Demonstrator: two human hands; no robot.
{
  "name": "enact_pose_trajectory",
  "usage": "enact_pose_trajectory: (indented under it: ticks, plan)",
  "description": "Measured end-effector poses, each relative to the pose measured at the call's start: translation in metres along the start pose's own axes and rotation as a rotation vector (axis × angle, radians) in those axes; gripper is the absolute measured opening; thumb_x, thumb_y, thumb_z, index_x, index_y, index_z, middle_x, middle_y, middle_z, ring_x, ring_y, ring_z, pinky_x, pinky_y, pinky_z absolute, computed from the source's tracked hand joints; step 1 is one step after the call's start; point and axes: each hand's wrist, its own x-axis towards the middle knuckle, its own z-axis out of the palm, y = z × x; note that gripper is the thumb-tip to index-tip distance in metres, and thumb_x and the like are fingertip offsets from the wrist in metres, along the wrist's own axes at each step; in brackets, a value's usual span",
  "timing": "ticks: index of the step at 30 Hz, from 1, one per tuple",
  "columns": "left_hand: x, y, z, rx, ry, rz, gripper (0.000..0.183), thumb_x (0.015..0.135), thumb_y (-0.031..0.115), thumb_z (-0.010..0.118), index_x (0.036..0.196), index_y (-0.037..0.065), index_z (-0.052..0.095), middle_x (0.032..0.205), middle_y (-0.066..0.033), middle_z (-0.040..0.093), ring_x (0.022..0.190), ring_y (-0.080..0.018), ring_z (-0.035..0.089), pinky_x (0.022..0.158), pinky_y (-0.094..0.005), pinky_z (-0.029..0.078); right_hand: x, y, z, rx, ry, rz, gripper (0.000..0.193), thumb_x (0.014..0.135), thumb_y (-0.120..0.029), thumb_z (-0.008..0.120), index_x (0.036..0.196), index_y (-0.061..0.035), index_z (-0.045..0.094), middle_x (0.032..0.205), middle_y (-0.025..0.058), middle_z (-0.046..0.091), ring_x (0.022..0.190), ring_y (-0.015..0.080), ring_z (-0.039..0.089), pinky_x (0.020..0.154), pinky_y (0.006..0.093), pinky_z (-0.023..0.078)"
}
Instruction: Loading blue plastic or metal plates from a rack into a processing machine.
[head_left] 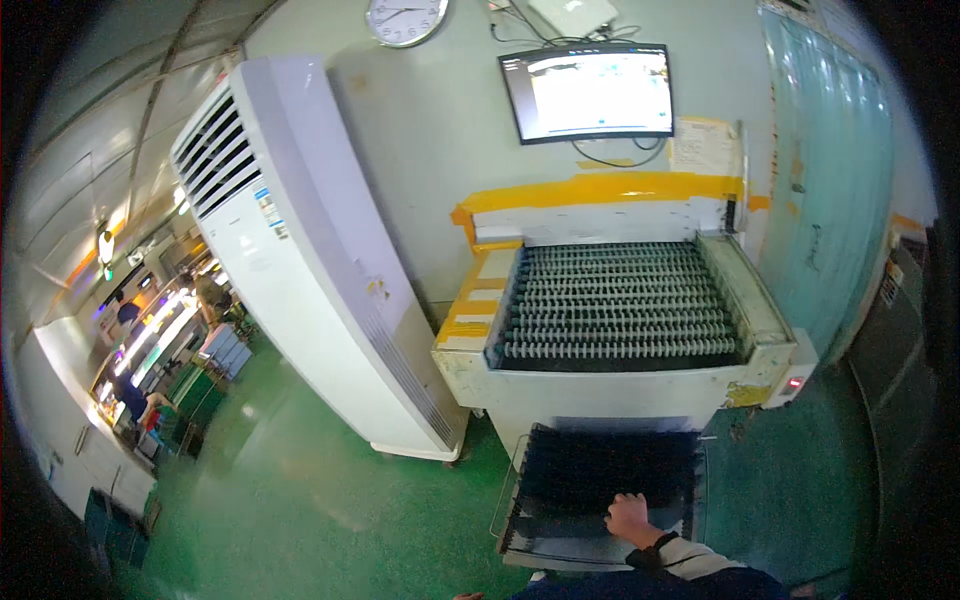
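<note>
In front of me stands a low rack (606,548) with a pale frame, filled with dark, closely packed rows; whether these are separate panels or bristles is too dark to tell. My right hand (628,515) rests over the near right part of these rows, its fingers curled down. What they grip, if anything, is hidden. A dark band circles that wrist below a pale sleeve. Only a sliver of my left hand (468,597) shows at the lower edge, left of the rack, and its fingers cannot be made out.
Behind the rack stands a pale roller conveyor machine (620,300) edged with yellow tape. A tall white air conditioner (330,270) is to its left. A screen (590,95) hangs above. Teal strip curtains (835,190) are at right. Far left, people sit along lit benches (150,345).
</note>
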Motion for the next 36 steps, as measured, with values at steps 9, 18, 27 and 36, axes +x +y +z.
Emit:
enact_pose_trajectory:
  ticks: [9,18,27,36]
  plan:
    - [0.019,0.023,-0.003,0.099,0.006,0.08,0.036,0.083,0.03,0.061,0.113,0.009,0.064,0.11,-0.0129,0.064,0.102,-0.0301,0.058,0.085,-0.0391,0.047,0.003,-0.006,-0.011,0.007,-0.061,0.015,0.026,0.079,-0.032,0.062,0.088,-0.0093,0.073,0.098,0.011,0.061,0.099,0.0294,0.056,0.087,0.0474,0.04]
    - [0.028,0.024,-0.005,0.159,-0.005,0.088,0.032,0.083,0.027,0.061,0.11,0.01,0.065,0.102,-0.0105,0.065,0.096,-0.0278,0.06,0.081,-0.0384,0.048,0.002,-0.006,-0.011,-0.009,-0.028,0.014,0.024,0.079,-0.031,0.062,0.087,-0.0112,0.073,0.098,0.0093,0.06,0.098,0.0284,0.055,0.086,0.0463,0.04]
    - [0.028,0.018,-0.005,0.189,-0.003,0.09,0.028,0.083,0.025,0.062,0.107,0.01,0.066,0.094,-0.0082,0.065,0.09,-0.0255,0.062,0.076,-0.0377,0.049,0.002,-0.006,-0.013,-0.013,-0.044,0.011,0.024,0.077,-0.032,0.064,0.085,-0.0109,0.073,0.098,0.0093,0.06,0.098,0.0284,0.055,0.086,0.0464,0.04]
    - [0.024,0.004,-0.003,0.227,-0.004,0.093,0.024,0.083,0.022,0.063,0.104,0.011,0.067,0.087,-0.0058,0.066,0.084,-0.0232,0.064,0.071,-0.037,0.051,0.001,-0.009,-0.024,-0.007,-0.137,0.039,0.028,0.081,-0.033,0.061,0.093,-0.0101,0.072,0.104,0.0086,0.06,0.104,0.0273,0.055,0.09,0.0457,0.039]
